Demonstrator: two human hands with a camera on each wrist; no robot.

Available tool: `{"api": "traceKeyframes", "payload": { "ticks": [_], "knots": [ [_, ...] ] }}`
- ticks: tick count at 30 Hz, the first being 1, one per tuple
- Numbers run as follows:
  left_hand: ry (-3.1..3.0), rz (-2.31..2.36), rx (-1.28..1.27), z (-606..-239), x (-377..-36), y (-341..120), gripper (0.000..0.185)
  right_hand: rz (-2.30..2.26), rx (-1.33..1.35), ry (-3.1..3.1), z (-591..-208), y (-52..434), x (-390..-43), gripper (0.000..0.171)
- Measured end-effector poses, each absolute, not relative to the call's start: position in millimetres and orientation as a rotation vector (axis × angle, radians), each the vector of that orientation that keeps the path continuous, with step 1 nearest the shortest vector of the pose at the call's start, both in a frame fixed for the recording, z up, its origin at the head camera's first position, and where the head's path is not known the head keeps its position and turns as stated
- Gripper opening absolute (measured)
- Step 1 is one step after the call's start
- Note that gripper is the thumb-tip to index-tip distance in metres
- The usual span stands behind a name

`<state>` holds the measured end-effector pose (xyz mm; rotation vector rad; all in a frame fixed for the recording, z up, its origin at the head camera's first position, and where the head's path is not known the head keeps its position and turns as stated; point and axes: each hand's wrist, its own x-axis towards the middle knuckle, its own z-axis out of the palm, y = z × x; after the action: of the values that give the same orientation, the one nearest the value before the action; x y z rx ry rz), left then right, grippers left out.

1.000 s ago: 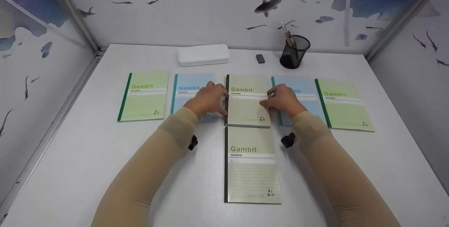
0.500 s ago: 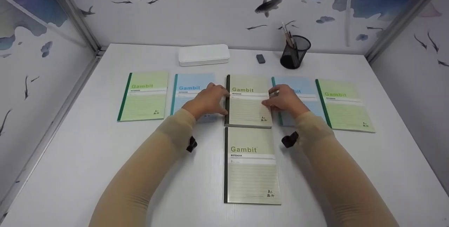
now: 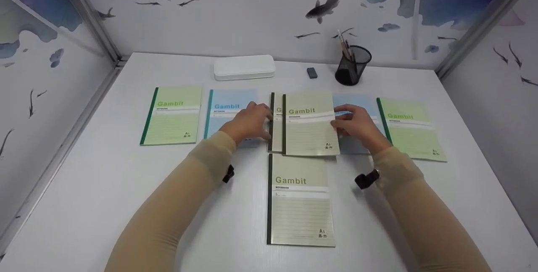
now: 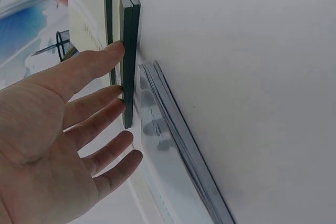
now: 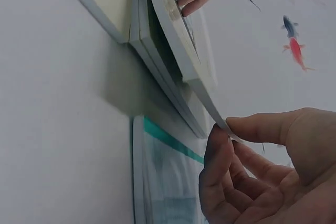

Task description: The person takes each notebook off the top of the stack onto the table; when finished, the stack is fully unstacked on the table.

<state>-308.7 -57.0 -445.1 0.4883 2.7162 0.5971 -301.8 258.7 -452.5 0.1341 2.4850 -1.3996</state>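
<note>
Pinching the top notebook (image 3: 310, 124) with my right hand (image 3: 357, 125), I brace the stack's (image 3: 275, 122) spine with my flat, open-fingered left hand (image 3: 249, 121).

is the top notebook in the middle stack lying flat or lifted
Lifted at one edge: the right hand pinches the top notebook, raising it off the stack below.

Behind the near notebook (image 3: 300, 199) lies a stack (image 3: 275, 122), its top notebook (image 3: 309, 124) offset rightward.
</note>
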Motion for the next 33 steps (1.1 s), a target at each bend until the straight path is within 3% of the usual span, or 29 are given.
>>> {"api": "traceKeyframes", "payload": {
  "ticks": [12, 33],
  "knots": [
    [2.706, 0.561, 0.485, -440, -306, -51, 0.066, -1.607, 0.206, 2.351, -460, 287, -280, 0.059],
    [2.696, 0.600, 0.452, -441, -306, -54, 0.067, -1.669, 0.110, 2.244, -446, 334, -230, 0.063]
  ]
}}
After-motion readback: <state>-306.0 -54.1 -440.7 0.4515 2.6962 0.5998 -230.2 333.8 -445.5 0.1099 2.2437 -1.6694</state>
